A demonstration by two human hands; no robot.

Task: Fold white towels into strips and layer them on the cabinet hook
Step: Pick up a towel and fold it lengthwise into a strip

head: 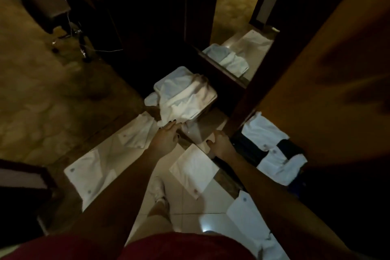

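A heap of crumpled white towels sits on a low stand in front of the dark cabinet. My left hand reaches to the heap's lower front edge, its fingers straight and the fingertips touching the cloth. My right hand is just right of it. Its fingers and thumb curl round the lower end of a pale towel fold that hangs below the heap. No hook shows in the dim view.
Several flat white towels lie on the tiled floor, at left, centre and lower right. More towels lie by an orange wooden door. A mirror reflects the heap. A stool and cables stand at the far left.
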